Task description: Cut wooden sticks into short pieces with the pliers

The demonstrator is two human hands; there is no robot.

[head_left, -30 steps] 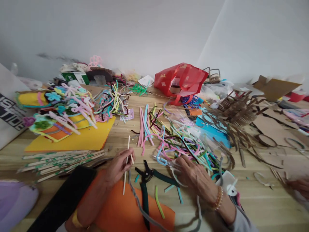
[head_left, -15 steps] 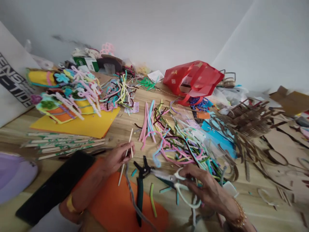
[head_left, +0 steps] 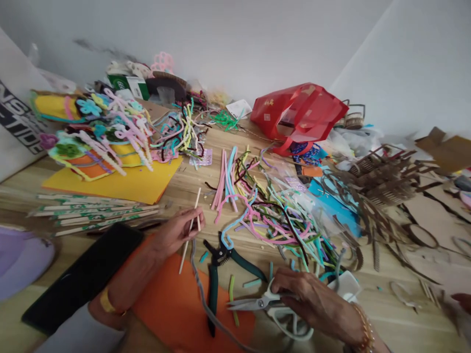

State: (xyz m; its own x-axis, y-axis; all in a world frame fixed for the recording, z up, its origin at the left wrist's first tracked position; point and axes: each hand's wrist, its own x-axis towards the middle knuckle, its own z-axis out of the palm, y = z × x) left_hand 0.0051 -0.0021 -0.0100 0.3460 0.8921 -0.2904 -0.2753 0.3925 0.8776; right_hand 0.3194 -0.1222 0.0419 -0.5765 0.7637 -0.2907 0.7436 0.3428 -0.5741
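Note:
My left hand [head_left: 184,225] is closed on a thin pale wooden stick [head_left: 184,257], held at a slant, with a second pale end showing by the fingertips. A grey pipe cleaner [head_left: 202,291] runs down from beneath this hand; whether the fingers grip it I cannot tell. My right hand [head_left: 301,294] is closed round the white handles of a pair of scissors [head_left: 261,303]. Their parted blades point left over a short yellow-green piece [head_left: 231,294] on the orange sheet [head_left: 165,299]. Between my hands lie dark-green-handled pliers [head_left: 213,289], with a blue pipe cleaner [head_left: 228,240] over their head.
Loose coloured pipe cleaners [head_left: 279,215] cover the middle. Wrapped sticks [head_left: 95,213], a black flat object [head_left: 84,274] and finished flower pieces [head_left: 95,157] lie left. Beyond stands a red bag [head_left: 268,115]; brown strips and baskets [head_left: 386,181] fill the right. Another person's fingers [head_left: 461,299] show at the right edge.
My right hand and the scissors have dropped away from the pliers, down toward the orange sheet. My left hand keeps the stick and has hardly moved. Fingers have appeared at the right edge.

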